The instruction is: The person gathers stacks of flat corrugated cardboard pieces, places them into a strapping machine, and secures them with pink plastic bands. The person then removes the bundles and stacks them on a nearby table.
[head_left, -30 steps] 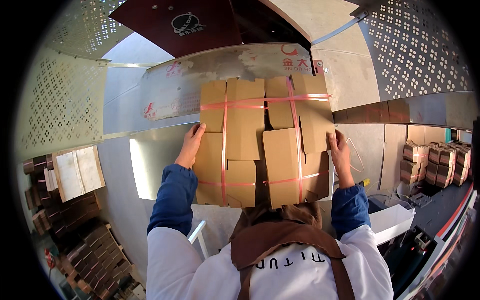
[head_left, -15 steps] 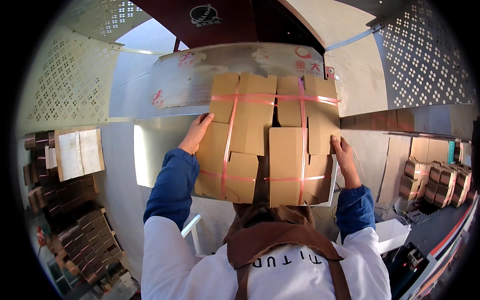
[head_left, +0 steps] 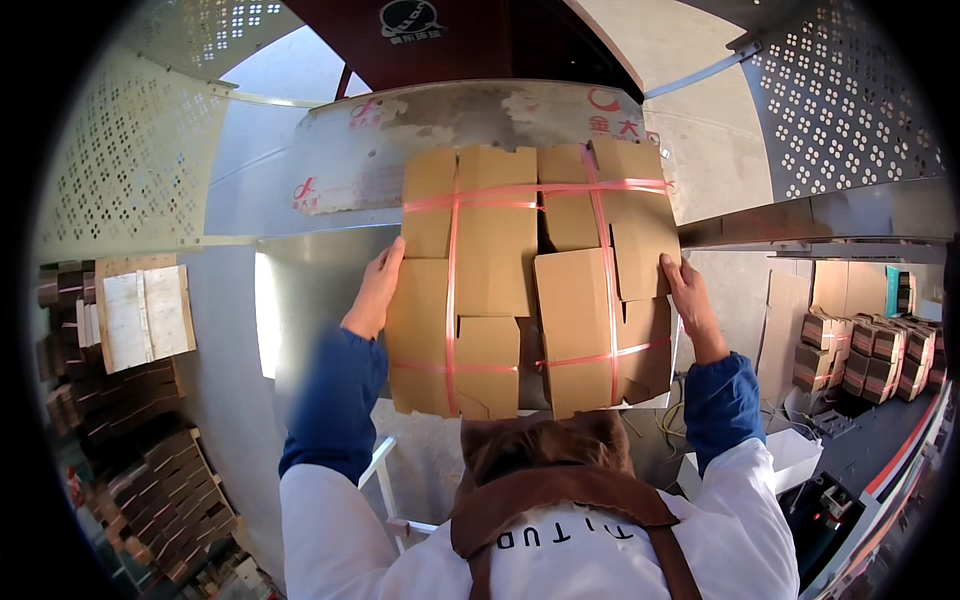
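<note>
In front of my chest two bundles of flattened cardboard boxes lie side by side, each tied crosswise with pink plastic strapping. My left hand (head_left: 374, 292) grips the outer edge of the left cardboard bundle (head_left: 497, 255). On the far side, my right hand (head_left: 694, 306) is closed on the outer edge of the right cardboard bundle (head_left: 574, 300), thumb toward the top face. A narrow dark gap runs between the bundles. Most of the fingers of both hands are hidden beside or under the cardboard.
Beyond the bundles is a metal plate (head_left: 345, 160) with red marks, under a dark red machine panel (head_left: 450, 50). Perforated panels (head_left: 840, 110) flank it. Stacked cardboard (head_left: 180, 490) stands lower left; tied bundles (head_left: 868, 355) and a white box (head_left: 795, 460) are at right.
The bundles and both hands have shifted slightly in view, and the right bundle now sits a little tilted against the left one. Both hands keep their hold at the outer edges.
</note>
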The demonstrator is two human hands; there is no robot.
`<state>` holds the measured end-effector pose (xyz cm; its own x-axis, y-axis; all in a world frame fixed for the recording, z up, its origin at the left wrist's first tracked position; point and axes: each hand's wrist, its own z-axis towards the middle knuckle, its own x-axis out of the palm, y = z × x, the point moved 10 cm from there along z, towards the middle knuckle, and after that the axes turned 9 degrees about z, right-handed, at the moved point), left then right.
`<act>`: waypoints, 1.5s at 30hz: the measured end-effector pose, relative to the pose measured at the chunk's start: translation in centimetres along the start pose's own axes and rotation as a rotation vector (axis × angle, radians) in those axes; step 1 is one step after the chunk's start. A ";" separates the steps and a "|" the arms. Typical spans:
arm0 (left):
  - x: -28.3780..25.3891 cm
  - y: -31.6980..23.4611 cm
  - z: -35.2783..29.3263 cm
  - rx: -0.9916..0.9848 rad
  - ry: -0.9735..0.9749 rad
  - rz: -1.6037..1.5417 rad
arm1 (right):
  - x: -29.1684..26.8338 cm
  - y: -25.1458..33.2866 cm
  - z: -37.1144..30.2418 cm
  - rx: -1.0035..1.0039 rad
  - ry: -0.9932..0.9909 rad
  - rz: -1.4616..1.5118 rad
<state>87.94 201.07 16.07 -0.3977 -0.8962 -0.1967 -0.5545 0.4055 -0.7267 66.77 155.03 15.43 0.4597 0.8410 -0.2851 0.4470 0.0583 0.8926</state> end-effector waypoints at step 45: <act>0.5 -0.8 1.2 0.139 0.144 -0.043 | 0.2 -0.4 -4.6 -0.038 -0.042 0.065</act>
<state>89.05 200.07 15.80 -0.4812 -0.8734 -0.0747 -0.4710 0.3294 -0.8183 63.20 157.67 16.61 0.5189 0.8206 -0.2395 0.3859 0.0251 0.9222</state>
